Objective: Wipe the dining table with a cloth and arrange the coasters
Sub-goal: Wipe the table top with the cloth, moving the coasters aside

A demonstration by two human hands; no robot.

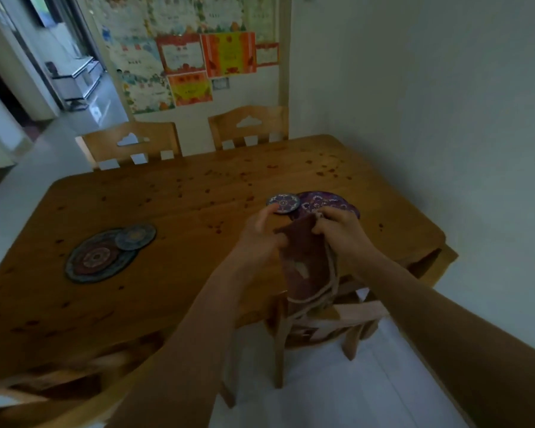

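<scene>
Head view: two bare forearms reach in from the bottom edge, over a near wooden chair (318,332) tucked at the table's near side, pale floor (368,396) under it. Both hands hold a reddish-brown cloth (306,257) up over the near edge of the table (183,211); the cloth hangs down between them, with pale cord trim (332,273) along its right side. Left hand (261,239) grip: fingers curled on the cloth's left edge, thumb up, motion-blurred. Right hand (342,233) grip: fingers pinched tight on the cloth's top right corner. Just behind the hands on the table, a small purple coaster (284,203) overlaps the left rim of a large purple mat (325,201), the mat partly hidden by the right hand. Well apart to the left, a small blue-grey coaster (135,236) lies on the upper right rim of a large dark mat (93,261). Table top is wood with dark knots. Far side: left far chair (133,143) and right far chair (247,125), both pushed in. Colourful posters (198,66) on the wall behind them, doorway (44,41) at far left
</scene>
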